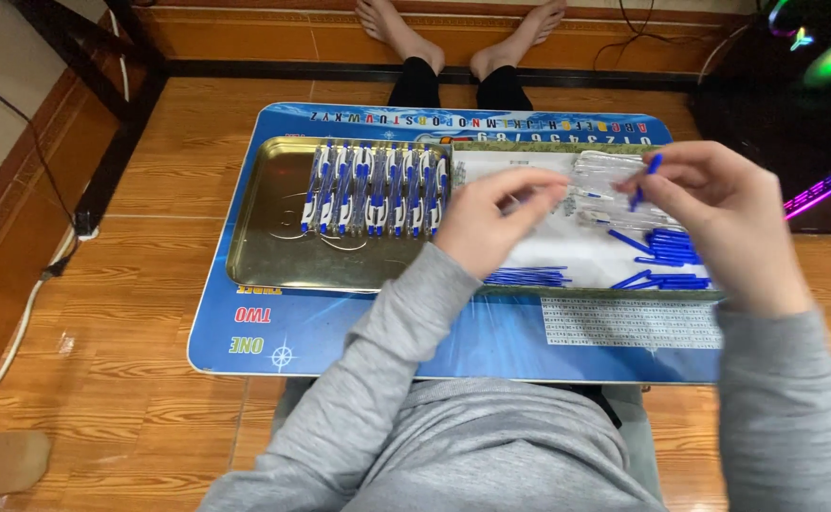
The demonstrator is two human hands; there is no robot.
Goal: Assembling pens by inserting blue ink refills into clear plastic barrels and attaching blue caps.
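Mid-assembly: left hand (484, 223) pinches a clear pen barrel (541, 195), right hand (710, 204) grips a blue pen part (650, 171); joining them likely demands careful alignment.

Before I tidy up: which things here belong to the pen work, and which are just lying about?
In use: left hand, right hand, blue pen part, clear barrels, blue parts, finished pens, metal tray.
Lying about: cables, lit computer case.
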